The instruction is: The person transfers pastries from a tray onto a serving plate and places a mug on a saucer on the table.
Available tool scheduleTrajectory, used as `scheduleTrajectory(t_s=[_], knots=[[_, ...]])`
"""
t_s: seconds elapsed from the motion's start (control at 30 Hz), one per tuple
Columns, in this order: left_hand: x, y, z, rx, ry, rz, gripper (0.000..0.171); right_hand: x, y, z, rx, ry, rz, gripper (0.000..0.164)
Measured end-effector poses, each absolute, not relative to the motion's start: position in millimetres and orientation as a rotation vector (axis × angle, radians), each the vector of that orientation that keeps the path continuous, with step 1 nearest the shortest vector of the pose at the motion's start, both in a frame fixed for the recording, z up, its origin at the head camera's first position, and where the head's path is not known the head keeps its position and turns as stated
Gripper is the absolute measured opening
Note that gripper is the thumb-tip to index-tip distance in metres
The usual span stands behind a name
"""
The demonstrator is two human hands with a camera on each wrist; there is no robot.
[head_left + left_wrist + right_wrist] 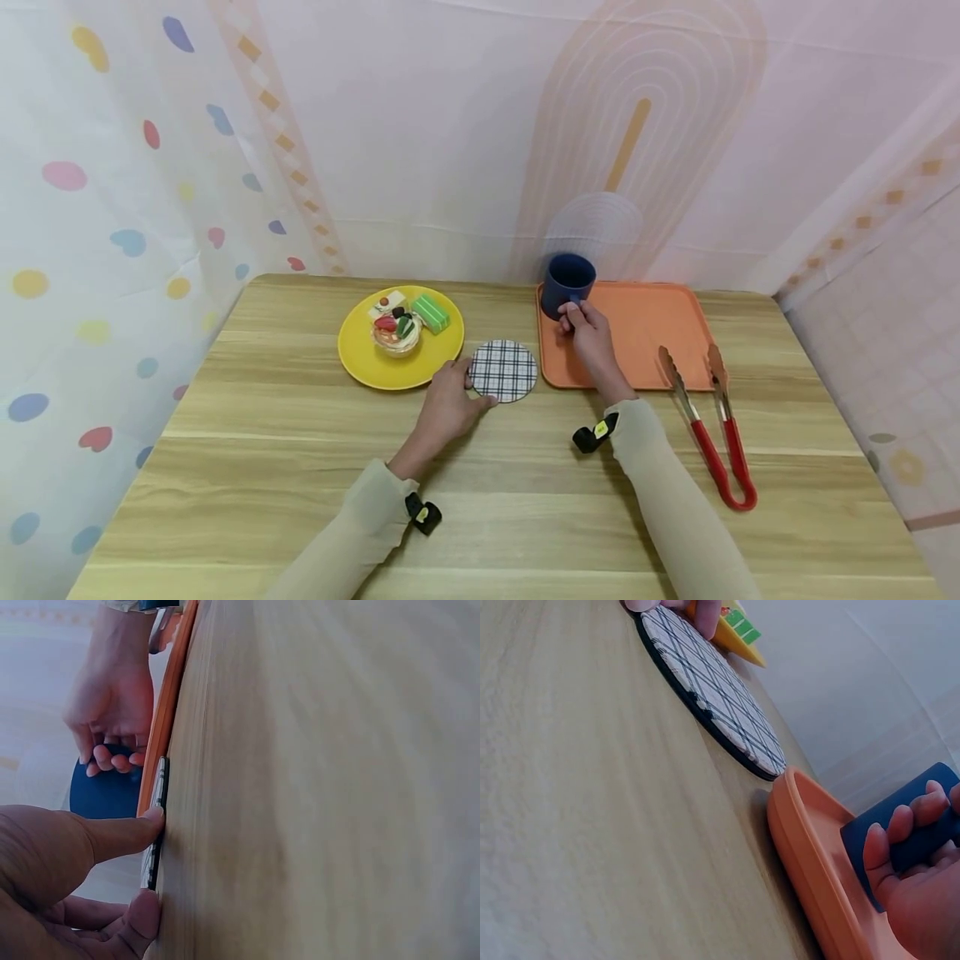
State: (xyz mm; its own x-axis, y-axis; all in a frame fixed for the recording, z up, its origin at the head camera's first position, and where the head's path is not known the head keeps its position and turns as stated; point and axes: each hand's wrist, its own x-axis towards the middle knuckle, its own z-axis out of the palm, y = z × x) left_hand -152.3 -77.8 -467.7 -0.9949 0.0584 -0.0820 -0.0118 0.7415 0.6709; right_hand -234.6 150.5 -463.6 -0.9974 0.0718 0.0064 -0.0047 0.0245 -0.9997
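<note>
My right hand point(596, 343) grips the handle of a dark blue mug point(557, 293) at the back left corner of an orange tray point(645, 321). The right wrist view has its fingers curled at the mug point(877, 840), which stands upright within the tray's rim. My left hand point(447, 406) holds a round checked coaster point(503, 371) by its edge, thumb at the near side and fingers at the left. In the left wrist view the coaster point(155, 855) appears edge-on, close over the wooden tabletop, between thumb and fingertips.
Left of the coaster stands a yellow plate point(360, 367) with a fruit tart point(397, 333), a green cake slice point(431, 313) and a white cake piece point(386, 305). Red-handled tongs point(712, 454) lie with their tips over the tray's front right rim. A patterned curtain hangs behind the table.
</note>
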Motion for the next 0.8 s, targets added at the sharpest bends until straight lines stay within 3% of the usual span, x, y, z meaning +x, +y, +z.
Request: scheduleTrajectory(t_s=[0.8], knots=[[-150.4,-77.8,-468.2,0.061,2.862,1.081,0.070,-221.8,167.0,-463.1,-0.088,-2.195,2.206,0.027]])
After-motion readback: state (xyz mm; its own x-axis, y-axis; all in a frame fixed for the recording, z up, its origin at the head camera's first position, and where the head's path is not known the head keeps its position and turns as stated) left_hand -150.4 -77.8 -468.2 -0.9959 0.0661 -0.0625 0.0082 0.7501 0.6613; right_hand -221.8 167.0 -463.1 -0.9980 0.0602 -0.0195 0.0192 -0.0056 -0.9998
